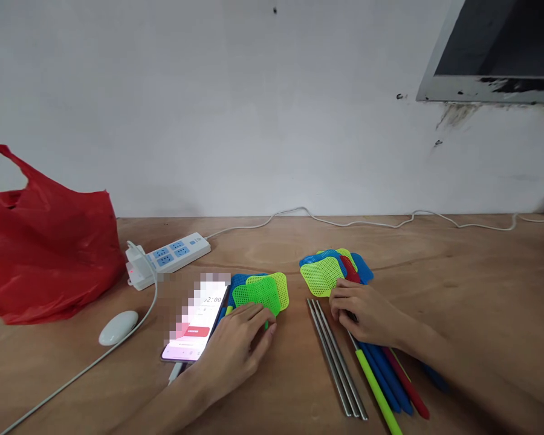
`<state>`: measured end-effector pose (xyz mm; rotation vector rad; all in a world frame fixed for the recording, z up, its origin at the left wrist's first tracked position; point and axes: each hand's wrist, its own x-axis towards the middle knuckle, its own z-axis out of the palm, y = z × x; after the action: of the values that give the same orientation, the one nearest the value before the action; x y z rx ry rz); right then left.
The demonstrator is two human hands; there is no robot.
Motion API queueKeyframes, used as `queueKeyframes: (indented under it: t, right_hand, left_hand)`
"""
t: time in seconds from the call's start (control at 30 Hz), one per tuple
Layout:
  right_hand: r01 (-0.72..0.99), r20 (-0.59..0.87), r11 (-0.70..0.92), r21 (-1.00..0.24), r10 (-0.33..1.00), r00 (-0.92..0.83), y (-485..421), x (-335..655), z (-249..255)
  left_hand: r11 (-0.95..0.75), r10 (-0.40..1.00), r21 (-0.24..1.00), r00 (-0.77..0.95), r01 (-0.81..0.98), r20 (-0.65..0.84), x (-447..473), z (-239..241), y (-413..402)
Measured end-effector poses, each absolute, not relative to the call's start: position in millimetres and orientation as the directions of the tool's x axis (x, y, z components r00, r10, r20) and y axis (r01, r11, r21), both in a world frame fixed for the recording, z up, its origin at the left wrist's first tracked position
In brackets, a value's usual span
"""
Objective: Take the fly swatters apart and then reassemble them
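**Hands either side of the steel rods**

Rests the left hand point(242, 344) palm-down, fingers loose and unclenched, on a fan of loose swatter heads point(260, 293) just left of the steel rods point(338, 356). Probably pins the light mesh flat against the bench point(457, 272) so nothing slides. Curls the right hand point(367, 314) over the necks of the handled swatters point(329, 273) just right of the rods, fingers bent down onto a red stem. Cannot tell whether truly gripping or only pressing. Points the mesh ends beyond the rods' far tips and trails the handles back alongside them, likely to hold the bundle in line.

Counts three rods, side by side and touching. Counts three loose heads showing: one green, one yellow-green, one blue beneath. Counts at least four heads in the handled bundle, two yellow-green and two blue. Counts one green handle, one red, about two blue, with overlap hiding any more.

Further left of the rods, finds one lit phone point(197, 323) touching the fan, one white oval gadget point(118, 327), one power strip point(176, 254) and one red bag point(45, 254). Behind the rods, finds one white cable point(344, 220) along the wall.
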<state>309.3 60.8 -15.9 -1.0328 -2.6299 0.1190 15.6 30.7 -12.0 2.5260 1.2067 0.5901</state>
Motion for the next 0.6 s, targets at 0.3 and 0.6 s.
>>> queueKeyframes:
  t: [0.3,0.6]
  right_hand:
    - [0.647,0.394,0.744,-0.167,0.652,-0.648,63,288,-13]
    - [0.727,0.394,0.655,-0.207,0.736,-0.551,50,283,-28]
  left_hand:
    - [-0.521,0.823,0.403,0.319,0.752,0.47,5,-18,39]
    - [-0.278,0.943,0.183,0.232,0.943,0.237,5,-1,39]
